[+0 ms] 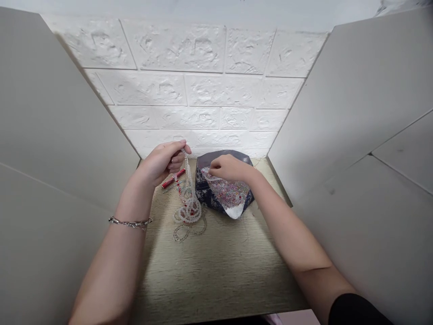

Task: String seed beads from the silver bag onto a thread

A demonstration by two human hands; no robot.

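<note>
My left hand (164, 161) is raised over the desk with its fingers pinched on a strand of pale beads (188, 198). The strand hangs down into a coiled heap on the wooden desk top (216, 271). A red tube-shaped piece (173, 178) lies just under that hand. My right hand (229, 168) is closed over a dark patterned box (221, 187) filled with small mixed beads, its fingertips pinching the beaded strand at the box's left edge. A silver chain bracelet (130, 222) is on my left wrist.
Grey partition panels (50, 149) stand on the left and on the right (355, 135) of the narrow desk. A white textured brick wall (203, 90) closes the back.
</note>
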